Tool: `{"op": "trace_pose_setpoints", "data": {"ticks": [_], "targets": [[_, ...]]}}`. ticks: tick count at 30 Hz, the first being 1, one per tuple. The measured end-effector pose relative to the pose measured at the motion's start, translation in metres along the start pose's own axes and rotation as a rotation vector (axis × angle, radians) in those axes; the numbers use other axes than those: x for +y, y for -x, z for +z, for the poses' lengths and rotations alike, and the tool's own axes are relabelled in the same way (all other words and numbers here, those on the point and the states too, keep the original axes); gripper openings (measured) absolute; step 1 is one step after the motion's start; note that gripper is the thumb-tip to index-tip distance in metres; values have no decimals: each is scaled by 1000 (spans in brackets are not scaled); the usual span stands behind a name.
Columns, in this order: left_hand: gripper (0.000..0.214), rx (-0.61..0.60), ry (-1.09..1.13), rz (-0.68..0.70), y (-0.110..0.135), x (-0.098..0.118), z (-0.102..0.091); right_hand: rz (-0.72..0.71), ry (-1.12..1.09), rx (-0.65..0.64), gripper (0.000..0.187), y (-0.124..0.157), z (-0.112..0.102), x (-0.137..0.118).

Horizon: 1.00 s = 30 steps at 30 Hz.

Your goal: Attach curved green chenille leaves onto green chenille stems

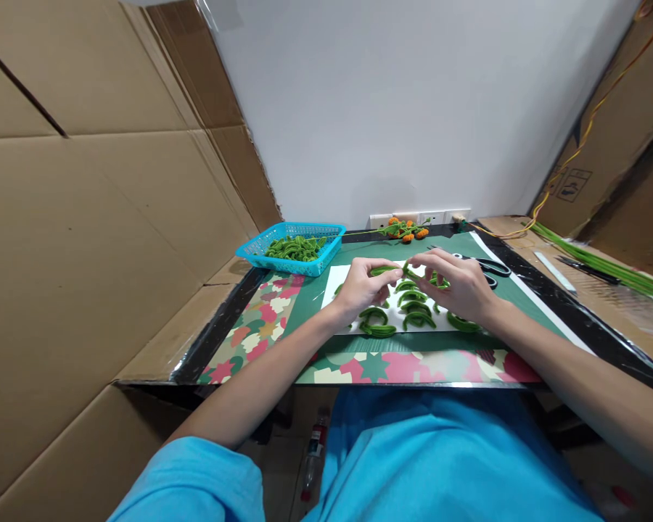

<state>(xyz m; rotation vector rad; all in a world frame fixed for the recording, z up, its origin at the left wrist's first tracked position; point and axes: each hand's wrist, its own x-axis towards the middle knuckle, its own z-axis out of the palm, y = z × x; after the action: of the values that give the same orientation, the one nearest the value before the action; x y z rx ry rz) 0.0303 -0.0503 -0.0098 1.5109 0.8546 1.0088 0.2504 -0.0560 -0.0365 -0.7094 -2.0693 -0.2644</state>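
Observation:
My left hand (363,284) and my right hand (458,284) meet over a white sheet (338,283) on the table. Between their pinched fingertips they hold one green fuzzy strip (392,270), stretched from hand to hand. Under and around the hands several curved green fuzzy pieces (379,323) lie on the white sheet. Both hands have their fingers closed on the strip.
A blue plastic basket (261,250) with more green pieces stands at the back left. Black scissors (494,268) lie just right of my right hand. Orange and green fuzzy flowers (408,230) sit by the wall. Long green stems (598,261) lie at the right. Cardboard walls flank the table.

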Motion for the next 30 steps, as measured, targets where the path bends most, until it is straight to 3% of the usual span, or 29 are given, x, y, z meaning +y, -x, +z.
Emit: {"op": "trace_pose_setpoints", "data": {"ticks": [4,10,20,30], "targets": [[31,-15,2,-10,2,2,1,-39,51,12,19,-1,-4,3],[31,-43,-30,-28,4,5,0,-62,49,-77,18,1,-4,11],[33,-120,-89,61,7,6,-1,-123,-17,-83,22,1,-5,7],[32,-231,-40,-5,9,14,-6,32,-318,-93,12,-3,2,-6]]}}
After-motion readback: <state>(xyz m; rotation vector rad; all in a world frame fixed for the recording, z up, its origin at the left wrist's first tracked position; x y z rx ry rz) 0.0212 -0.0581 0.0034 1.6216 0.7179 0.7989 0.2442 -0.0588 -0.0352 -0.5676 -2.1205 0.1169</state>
